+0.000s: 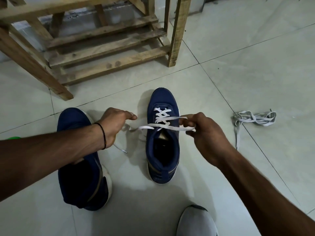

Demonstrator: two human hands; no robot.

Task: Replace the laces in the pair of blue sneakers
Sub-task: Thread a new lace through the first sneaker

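Observation:
A blue sneaker (162,150) stands on the floor in the middle, toe pointing away, with a white lace (162,116) crossed through its eyelets. My left hand (115,123) grips one lace end to the left of the shoe, and the tip dangles below the wrist. My right hand (202,132) pinches the other lace end to the right, pulling it across the tongue. The second blue sneaker (81,181) lies at the left under my left forearm, with no lace visible in it.
A loose pile of grey laces (254,118) lies on the tiled floor at the right. A wooden frame with slats (109,53) stands behind the shoes. A grey shoe toe (196,222) shows at the bottom edge, and a green object (14,138) at the left.

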